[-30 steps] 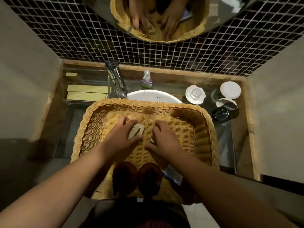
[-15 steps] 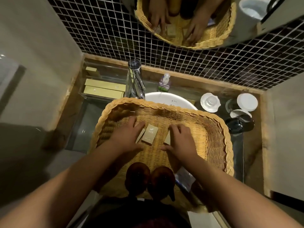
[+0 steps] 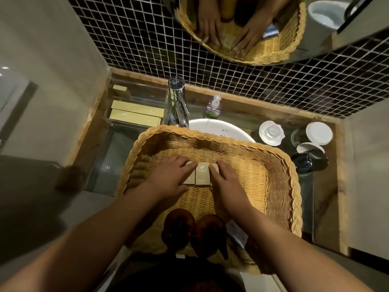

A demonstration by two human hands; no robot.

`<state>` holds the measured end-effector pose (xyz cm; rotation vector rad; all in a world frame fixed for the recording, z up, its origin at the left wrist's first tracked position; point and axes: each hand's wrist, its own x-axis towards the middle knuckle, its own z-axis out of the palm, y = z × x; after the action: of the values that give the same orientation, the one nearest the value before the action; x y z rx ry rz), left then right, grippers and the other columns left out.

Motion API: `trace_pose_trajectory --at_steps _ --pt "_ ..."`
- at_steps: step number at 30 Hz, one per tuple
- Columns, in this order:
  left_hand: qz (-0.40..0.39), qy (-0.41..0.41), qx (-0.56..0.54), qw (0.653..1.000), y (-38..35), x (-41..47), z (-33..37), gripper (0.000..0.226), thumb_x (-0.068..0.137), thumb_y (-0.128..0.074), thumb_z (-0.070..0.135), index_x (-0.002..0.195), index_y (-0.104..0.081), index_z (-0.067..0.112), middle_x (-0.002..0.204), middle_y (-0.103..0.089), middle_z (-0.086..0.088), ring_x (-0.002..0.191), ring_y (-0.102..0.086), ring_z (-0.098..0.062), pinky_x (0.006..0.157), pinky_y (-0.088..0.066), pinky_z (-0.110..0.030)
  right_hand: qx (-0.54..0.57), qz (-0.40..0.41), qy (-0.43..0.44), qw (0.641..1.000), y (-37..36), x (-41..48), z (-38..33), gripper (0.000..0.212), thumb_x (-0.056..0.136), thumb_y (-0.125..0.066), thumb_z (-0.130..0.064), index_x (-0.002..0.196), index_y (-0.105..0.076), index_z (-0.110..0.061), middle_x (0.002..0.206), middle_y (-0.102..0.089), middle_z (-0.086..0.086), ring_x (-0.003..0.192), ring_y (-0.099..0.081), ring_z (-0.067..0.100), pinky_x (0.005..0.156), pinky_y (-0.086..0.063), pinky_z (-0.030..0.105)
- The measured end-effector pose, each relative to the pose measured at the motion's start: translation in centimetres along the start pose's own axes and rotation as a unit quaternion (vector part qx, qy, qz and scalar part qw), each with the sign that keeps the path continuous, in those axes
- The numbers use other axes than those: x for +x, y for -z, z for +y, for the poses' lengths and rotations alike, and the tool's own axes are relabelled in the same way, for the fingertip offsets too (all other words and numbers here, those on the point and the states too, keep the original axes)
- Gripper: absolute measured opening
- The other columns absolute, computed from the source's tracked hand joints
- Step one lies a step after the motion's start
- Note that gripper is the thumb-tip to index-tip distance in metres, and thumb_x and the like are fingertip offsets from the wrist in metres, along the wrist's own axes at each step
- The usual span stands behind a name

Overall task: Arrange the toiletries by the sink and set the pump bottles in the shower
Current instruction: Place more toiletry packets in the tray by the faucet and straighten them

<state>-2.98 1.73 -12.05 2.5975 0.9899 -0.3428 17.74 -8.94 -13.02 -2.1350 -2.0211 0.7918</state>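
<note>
Dim warm light, wide-angle edge bending, dark foreground shadow

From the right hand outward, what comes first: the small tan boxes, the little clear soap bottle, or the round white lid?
1. Small tan boxes, touching the right hand.
2. Little clear soap bottle, behind the sink.
3. Round white lid, far right.

Inside the wicker basket (image 3: 280, 186), the left hand (image 3: 168, 179) and right hand (image 3: 228, 184) lie flat with fingers spread, flanking three small tan boxes (image 3: 202, 173) lined up side by side. Two brown pump bottles (image 3: 194, 230) stand at the basket's near edge.
</note>
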Motion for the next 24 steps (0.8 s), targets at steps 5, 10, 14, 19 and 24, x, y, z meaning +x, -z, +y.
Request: trace_pose_trajectory --at_steps 5,10,14,19,24 --pt "0.005 -0.004 -0.008 1.000 -0.6 0.1 1.0 0.085 0.088 -0.065 0.050 0.156 -0.014 0.038 0.158 -0.030 -0.001 0.143 -0.024 -0.026 0.114 -0.023 -0.045 -0.035 0.004 -0.003 0.999 0.3 -0.4 0.2 0.074 0.096 -0.062 -0.029 0.157 -0.023 -0.014 0.165 -0.014 0.011 0.153 -0.002 0.027 0.117 -0.020 0.034" --pt "0.002 0.011 -0.040 0.999 -0.6 -0.2 1.9 0.092 0.087 -0.071 0.029 0.156 -0.011 0.035 0.157 -0.029 -0.003 0.143 -0.025 -0.026 0.113 -0.027 -0.044 -0.035 -0.012 0.009 0.999 1.2 -1.1 -0.2 0.074 0.086 -0.065 -0.032 0.150 -0.036 -0.007 0.152 -0.038 0.016 0.139 -0.034 0.035 0.112 -0.036 0.042" --pt "0.021 0.010 -0.045 0.999 1.7 -0.2 1.5 0.087 0.087 -0.068 0.028 0.157 -0.016 0.029 0.155 -0.033 -0.002 0.142 -0.027 -0.024 0.115 -0.026 -0.041 -0.066 -0.003 0.013 0.998 3.0 -0.3 -0.9 0.074 0.085 -0.066 -0.043 0.148 -0.042 -0.010 0.145 -0.048 0.012 0.129 -0.046 0.033 0.103 -0.042 0.040" --pt "0.171 0.005 -0.029 0.985 8.1 -0.9 -0.3 0.058 0.093 -0.053 0.047 0.145 -0.045 0.024 0.144 -0.049 -0.001 0.133 -0.043 -0.021 0.113 -0.033 -0.046 -0.056 0.057 0.057 0.995 7.8 2.2 -3.2 0.076 0.083 -0.069 -0.044 0.148 -0.043 -0.013 0.144 -0.050 0.008 0.127 -0.049 0.028 0.098 -0.048 0.039" --pt "0.236 0.091 -0.046 0.966 13.2 -1.4 -4.6 0.060 0.090 -0.056 0.043 0.145 -0.045 0.022 0.142 -0.051 0.002 0.133 -0.041 -0.019 0.112 -0.026 -0.039 -0.074 0.063 0.124 0.988 11.4 6.9 -7.4 0.076 0.086 -0.063 -0.047 0.151 -0.035 -0.020 0.150 -0.044 0.000 0.133 -0.043 0.023 0.106 -0.044 0.040"
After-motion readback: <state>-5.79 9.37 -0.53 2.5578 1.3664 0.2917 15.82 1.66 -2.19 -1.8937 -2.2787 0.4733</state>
